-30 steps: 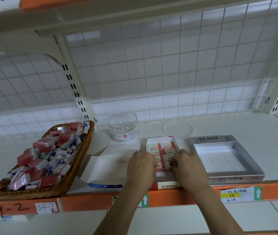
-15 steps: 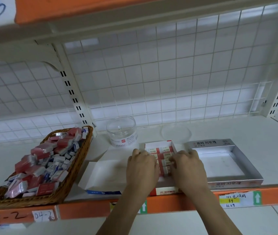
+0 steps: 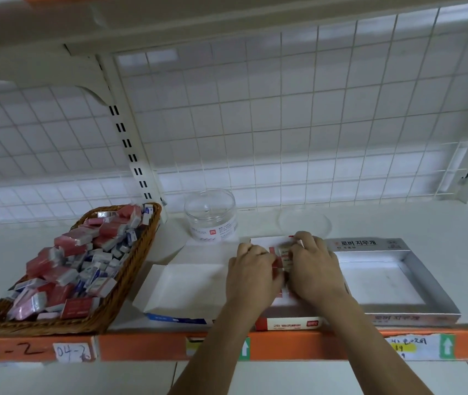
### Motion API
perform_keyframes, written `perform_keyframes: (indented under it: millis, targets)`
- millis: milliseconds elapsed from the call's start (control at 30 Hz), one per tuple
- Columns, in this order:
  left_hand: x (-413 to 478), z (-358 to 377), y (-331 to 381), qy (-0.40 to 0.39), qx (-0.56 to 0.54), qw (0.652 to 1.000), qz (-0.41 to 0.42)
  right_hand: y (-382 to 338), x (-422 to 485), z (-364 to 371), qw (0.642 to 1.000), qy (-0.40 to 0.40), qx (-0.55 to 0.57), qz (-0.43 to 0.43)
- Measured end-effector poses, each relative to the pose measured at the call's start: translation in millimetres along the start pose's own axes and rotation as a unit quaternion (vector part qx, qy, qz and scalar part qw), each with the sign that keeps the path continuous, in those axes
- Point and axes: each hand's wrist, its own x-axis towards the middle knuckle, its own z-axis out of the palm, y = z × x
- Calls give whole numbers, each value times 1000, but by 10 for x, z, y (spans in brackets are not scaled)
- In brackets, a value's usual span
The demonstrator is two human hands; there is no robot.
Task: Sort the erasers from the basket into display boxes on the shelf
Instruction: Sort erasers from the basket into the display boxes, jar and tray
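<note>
Erasers (image 3: 284, 253) in the red box (image 3: 287, 325): left grip (image 3: 251, 270) and right grip (image 3: 315, 269) both sit on them, honestly can't tell if either's pinching one.

Both hands moved from near half of red display box (image 3: 289, 324) toward its far end. Left hand (image 3: 251, 273) now over box's left side, past its middle. Right hand (image 3: 314, 269) further in, fingertips (image 3: 303, 237) at box's far rim. Rows of erasers (image 3: 284, 254) earlier open at box's far end now mostly covered; only narrow strip shows between hands.
</note>
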Motion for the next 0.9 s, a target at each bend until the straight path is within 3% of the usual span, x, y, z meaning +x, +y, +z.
perform_keyframes:
  millis: [900]
  targets:
    - [40,93,-56,7,-40,999,4,36,56,1,998,24,-12,-50]
